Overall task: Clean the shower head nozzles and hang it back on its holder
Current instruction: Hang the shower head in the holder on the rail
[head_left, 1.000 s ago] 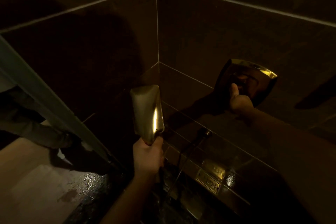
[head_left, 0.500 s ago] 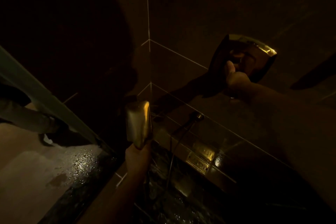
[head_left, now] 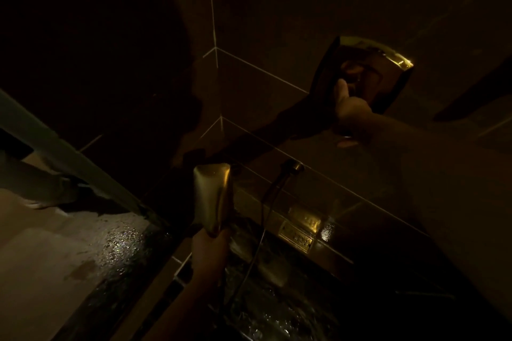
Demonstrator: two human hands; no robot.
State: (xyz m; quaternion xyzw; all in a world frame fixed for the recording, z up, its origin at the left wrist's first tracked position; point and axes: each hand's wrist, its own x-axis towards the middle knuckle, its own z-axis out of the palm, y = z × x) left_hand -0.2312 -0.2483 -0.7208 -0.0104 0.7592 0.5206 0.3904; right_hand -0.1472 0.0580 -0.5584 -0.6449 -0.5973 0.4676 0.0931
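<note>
In a dim shower corner, my left hand (head_left: 209,250) grips the handle of a flat, shiny hand shower head (head_left: 212,196) and holds it upright, low in the middle of the view. Its hose (head_left: 257,246) runs from a wall outlet (head_left: 295,166) down toward the floor. My right hand (head_left: 350,112) reaches to a shiny metal control plate (head_left: 388,63) on the right wall, fingers closed around the handle there, thumb up. The nozzle face cannot be made out in the dark. No holder is visible.
Dark wall tiles meet in a corner (head_left: 214,44) behind the shower head. A glass door edge (head_left: 69,158) slants across the left. Wet stone floor (head_left: 277,313) lies below, with a lighter wet floor (head_left: 69,257) outside. A small shiny plate (head_left: 296,235) sits low on the wall.
The view has tilted downward. The shower head in my left hand has dropped lower in the frame. My right hand stays on the wall control.
</note>
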